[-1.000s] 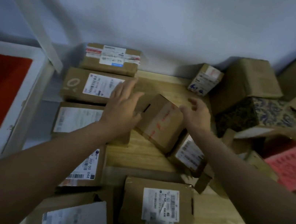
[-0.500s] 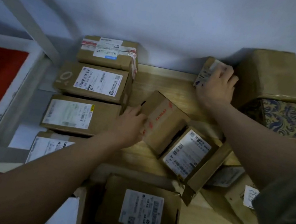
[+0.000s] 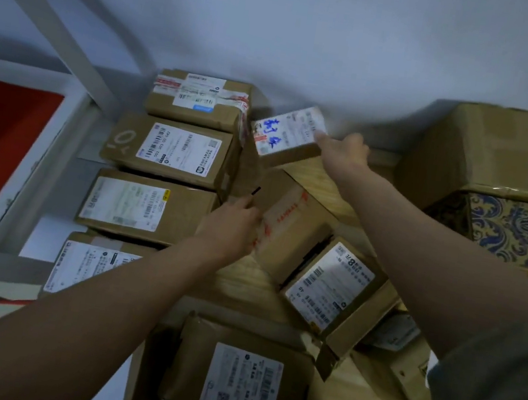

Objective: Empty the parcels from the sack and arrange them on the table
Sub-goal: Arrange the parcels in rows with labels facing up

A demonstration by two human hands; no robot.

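Right hand (image 3: 343,150), up in the upper middle of the frame, gripped a small parcel (image 3: 288,131) by its right end, fingers curled round it, white label with blue handwriting facing up. That parcel sat tilted just beside the top box in the left column (image 3: 199,99). Left hand (image 3: 229,229), centre frame, rested against the near edge of a tilted brown parcel with red print (image 3: 289,224); whether its fingers were curled under that edge could not be told. Four labelled boxes ran down the left side, touching. More parcels lay on the wooden table (image 3: 323,184), one at the bottom centre (image 3: 242,378). A patterned blue-and-gold box (image 3: 518,231) sat at right.
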